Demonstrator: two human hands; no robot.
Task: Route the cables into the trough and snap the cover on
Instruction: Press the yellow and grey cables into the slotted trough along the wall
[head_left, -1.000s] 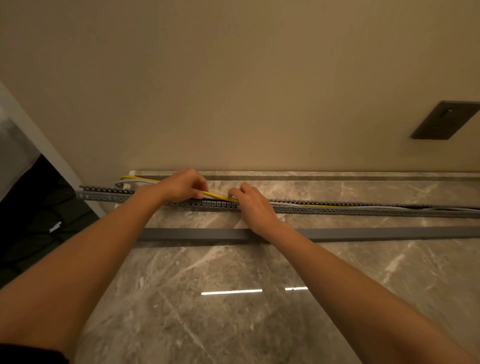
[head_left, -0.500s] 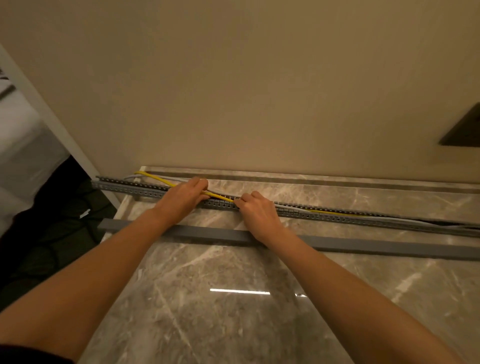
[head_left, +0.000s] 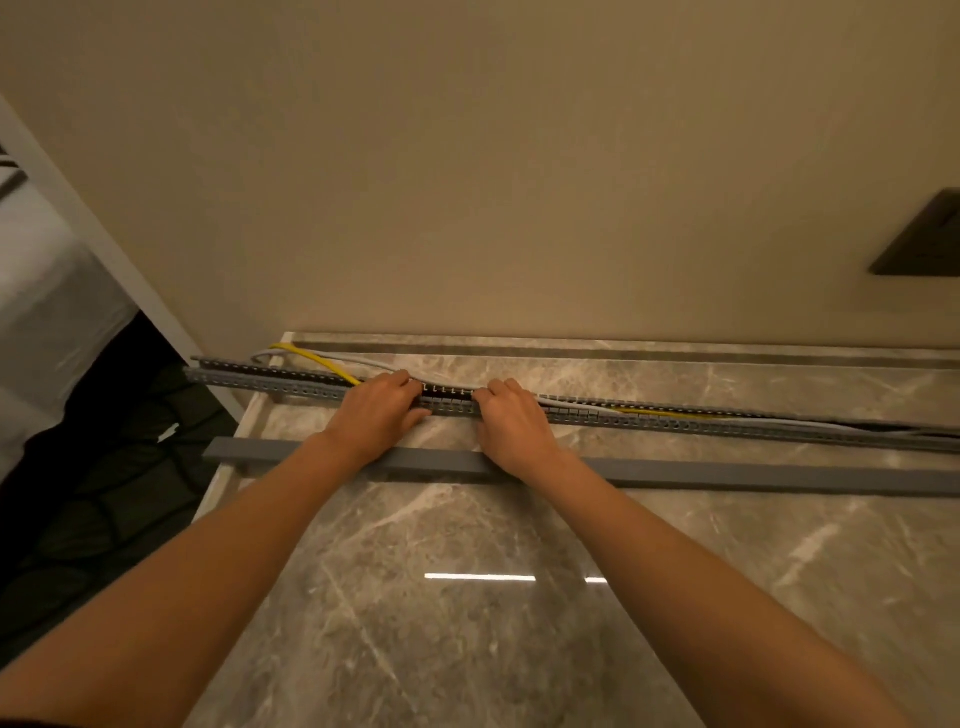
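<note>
A long grey slotted trough (head_left: 727, 427) runs left to right across the marble top, near the wall. A yellow cable (head_left: 317, 358) and a white cable (head_left: 363, 359) loop behind its left end and pass under my left hand (head_left: 376, 413), whose fingers curl over them at the trough's far wall. My right hand (head_left: 514, 422) sits a short gap to the right, fingertips hooked over the trough. Between the hands the channel looks dark. To the right, both cables lie inside the trough (head_left: 670, 414). The grey cover (head_left: 753, 475) lies flat, parallel, in front, under my wrists.
The beige wall (head_left: 467, 182) stands right behind the trough, with a dark plate (head_left: 919, 239) on it at the right. The marble top (head_left: 467, 623) ends at a left edge (head_left: 228, 467); below it is a dark floor. The trough's left end overhangs that edge.
My hands have moved apart along the trough. The yellow stretch that rose between them now sits down in the channel. The view has shifted slightly.
</note>
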